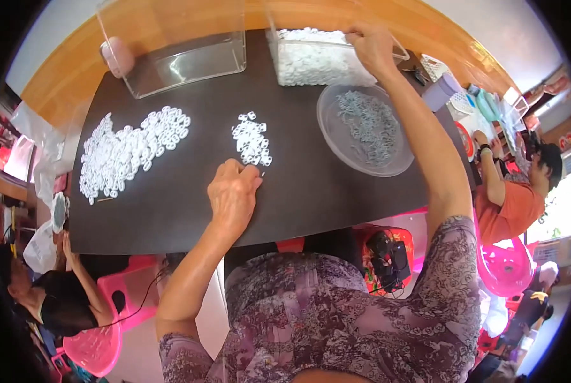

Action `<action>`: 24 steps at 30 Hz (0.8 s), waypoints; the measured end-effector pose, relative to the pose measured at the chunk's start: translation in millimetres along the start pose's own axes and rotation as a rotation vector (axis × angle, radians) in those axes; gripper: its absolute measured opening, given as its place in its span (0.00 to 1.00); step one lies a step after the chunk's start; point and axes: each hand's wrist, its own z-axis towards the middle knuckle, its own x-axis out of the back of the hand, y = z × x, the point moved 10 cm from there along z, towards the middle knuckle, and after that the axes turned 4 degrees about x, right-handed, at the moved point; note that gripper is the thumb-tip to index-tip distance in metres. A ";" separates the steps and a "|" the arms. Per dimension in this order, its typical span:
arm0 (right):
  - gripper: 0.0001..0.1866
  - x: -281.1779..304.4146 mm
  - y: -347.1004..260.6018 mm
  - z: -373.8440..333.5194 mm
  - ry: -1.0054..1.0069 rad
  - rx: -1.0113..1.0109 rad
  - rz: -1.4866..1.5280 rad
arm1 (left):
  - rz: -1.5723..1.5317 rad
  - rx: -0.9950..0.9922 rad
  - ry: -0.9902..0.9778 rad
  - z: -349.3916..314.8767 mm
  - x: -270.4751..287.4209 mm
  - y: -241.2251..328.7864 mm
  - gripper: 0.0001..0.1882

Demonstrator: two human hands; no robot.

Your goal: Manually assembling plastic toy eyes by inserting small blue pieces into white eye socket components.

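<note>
My left hand (232, 196) rests on the dark table with its fingers curled together, at the near end of a small pile of white plastic pieces (252, 137). A tiny pale tip shows beside its thumb, but what the fingers hold is hidden. At the far right, my right hand (373, 50) reaches over the corner of a clear plastic bin (324, 64) heaped with similar white pieces. Its fingers are bent together over the contents, and whatever is in them cannot be made out. Beneath that forearm lies a round translucent tray (331, 137) of small grey-blue parts (370, 124).
A larger spread of white pieces (129, 150) covers the table's left side. Behind it stands another clear bin (190, 78), with a pink object (117, 56) beside it. A lilac cup (440, 92) is at far right. People sit at left (62, 293) and right (515, 198).
</note>
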 end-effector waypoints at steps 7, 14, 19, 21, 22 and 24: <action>0.10 2.4 -2.4 23.6 0.029 -0.045 -0.009 | 0.099 0.030 0.013 0.4 1.4 -5.0 0.08; 0.09 15.9 -115.3 -22.4 0.104 0.243 0.251 | 0.020 -0.016 0.011 -4.7 6.8 -2.3 0.11; 0.04 -18.1 -194.6 -108.1 -0.204 0.453 0.437 | -0.130 0.039 0.050 -13.1 16.7 -12.5 0.08; 0.04 -30.0 -213.7 -127.6 -0.320 0.378 0.508 | -0.714 0.499 -0.071 -26.4 1.0 -50.6 0.07; 0.04 -32.2 -222.0 -134.4 -0.356 0.333 0.585 | -0.894 0.568 -0.042 -32.0 -1.9 -58.9 0.05; 0.04 -35.5 -236.3 -145.6 -0.395 0.286 0.659 | -0.992 0.648 0.015 -35.0 5.5 -65.6 0.05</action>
